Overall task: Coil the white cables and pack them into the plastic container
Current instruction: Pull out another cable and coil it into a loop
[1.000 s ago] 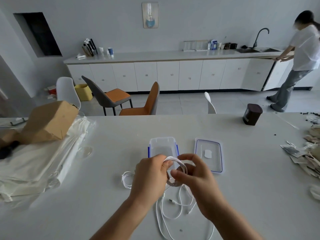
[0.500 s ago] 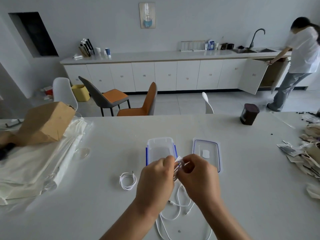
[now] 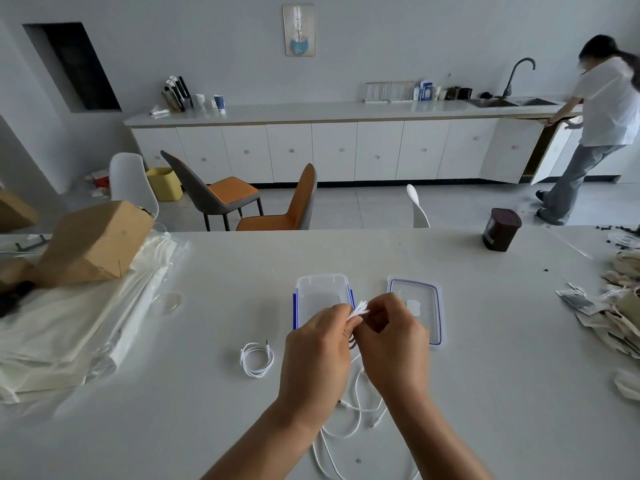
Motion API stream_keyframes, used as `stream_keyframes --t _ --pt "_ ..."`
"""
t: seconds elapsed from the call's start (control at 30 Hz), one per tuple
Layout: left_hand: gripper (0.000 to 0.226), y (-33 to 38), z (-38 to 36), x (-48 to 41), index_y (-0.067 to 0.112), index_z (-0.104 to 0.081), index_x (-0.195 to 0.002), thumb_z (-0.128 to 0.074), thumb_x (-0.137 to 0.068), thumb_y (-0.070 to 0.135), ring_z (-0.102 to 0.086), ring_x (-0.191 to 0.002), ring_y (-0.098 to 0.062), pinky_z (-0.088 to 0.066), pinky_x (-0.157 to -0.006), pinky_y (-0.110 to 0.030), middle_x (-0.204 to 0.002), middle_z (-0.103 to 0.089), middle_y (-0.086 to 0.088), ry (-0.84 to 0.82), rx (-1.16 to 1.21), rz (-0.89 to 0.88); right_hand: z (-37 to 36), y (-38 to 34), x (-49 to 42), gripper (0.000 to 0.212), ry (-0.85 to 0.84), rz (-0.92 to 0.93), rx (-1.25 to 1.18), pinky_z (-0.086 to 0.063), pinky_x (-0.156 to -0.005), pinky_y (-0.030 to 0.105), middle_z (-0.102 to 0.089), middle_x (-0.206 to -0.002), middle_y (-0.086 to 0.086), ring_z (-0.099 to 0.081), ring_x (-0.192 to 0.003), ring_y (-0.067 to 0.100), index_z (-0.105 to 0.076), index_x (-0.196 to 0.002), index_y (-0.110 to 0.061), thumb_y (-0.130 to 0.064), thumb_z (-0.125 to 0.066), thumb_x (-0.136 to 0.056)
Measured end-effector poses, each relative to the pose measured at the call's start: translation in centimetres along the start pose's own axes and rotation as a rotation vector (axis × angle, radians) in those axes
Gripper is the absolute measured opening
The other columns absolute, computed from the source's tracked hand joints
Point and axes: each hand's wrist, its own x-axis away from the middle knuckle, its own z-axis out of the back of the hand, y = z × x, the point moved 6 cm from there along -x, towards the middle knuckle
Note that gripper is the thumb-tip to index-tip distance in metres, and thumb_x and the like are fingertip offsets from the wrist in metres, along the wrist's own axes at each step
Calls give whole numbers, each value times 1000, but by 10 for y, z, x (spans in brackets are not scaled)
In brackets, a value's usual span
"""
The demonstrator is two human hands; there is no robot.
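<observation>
Both hands meet at the centre of the frame, just below the open plastic container. The left hand and the right hand each have their grip closed on a folded white cable. Curled fingers pinch it from both sides, and only a blurred white tuft pokes out above the knuckles, so I cannot tell how many turns it has. The left hand covers the container's near end; blue clips show along its two long sides. The right hand overlaps the near left corner of the lid, which lies flat just right of the container and carries a pale patch I cannot identify. A coiled cable lies on the desk left of the hands, apart from the container. Loose white cables trail from under the wrists toward the bottom edge, where they are cut off; the forearms hide whether they join the held one.
</observation>
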Motion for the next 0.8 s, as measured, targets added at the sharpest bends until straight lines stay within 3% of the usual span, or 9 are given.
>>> stream_keyframes --t 0.1,0.17,0.27,0.4,0.53,0.7,0.8 --pt "31 -12 1 -1 15 -60 -73 -47 -95 33 -39 -57 -14 -32 -49 -15 -57 -48 13 -13 90 87 -3 5 -4 14 -115 -94 -95 -53 -59 35 -68 -63 0 -67 -59 21 -59 -69 -22 -16 -72 -74" --pt "36 -24 0 -1 14 -66 -79 -44 -94 38 -49 -55 -18 -45 -51 -29 -58 -59 7 -41 142 153 -4 6 -7 11 -246 -121 -148 -60 -64 43 -71 -66 4 -70 -55 21 -63 -70 -16 -12 -72 -75" --pt "34 -31 2 0 11 -66 -79 -47 -94 36 -53 -57 -21 -47 -55 -39 -59 -61 4 -84 175 207 -5 2 -8 9 -436 -118 -156 -62 -69 50 -72 -68 12 -73 -57 25 -66 -73 -8 -1 -72 -72" --pt "28 -36 1 -3 8 -67 -76 -57 -95 27 -55 -53 -17 -50 -56 -36 -58 -65 1 -129 266 340 -2 2 -8 11 -478 -52 -139 -62 -62 47 -71 -71 16 -72 -62 29 -62 -79 -7 -2 -72 -77" --pt "24 -47 -6 -2 4 -70 -76 -59 -97 12 -62 -51 -18 -60 -52 -38 -56 -64 -6 -229 556 669 -5 10 3 12 -637 -178 -470 -60 -65 44 -71 -82 24 -68 -66 36 -56 -91 2 -4 -66 -91" --pt "23 -44 -6 2 -1 -68 -81 -56 -99 9 -64 -53 -28 -61 -54 -42 -59 -61 -13 -228 741 829 -2 21 8 45 -678 -202 -698 -55 -64 42 -64 -75 23 -62 -67 33 -64 -106 -5 -30 -84 -75" --pt "23 -45 -6 0 -1 -68 -83 -56 -99 10 -66 -53 -29 -62 -57 -45 -58 -61 -13 -220 732 830 -4 20 10 43 -706 -163 -693 -53 -68 40 -65 -91 24 -61 -77 28 -69 -116 -12 -40 -72 -84"
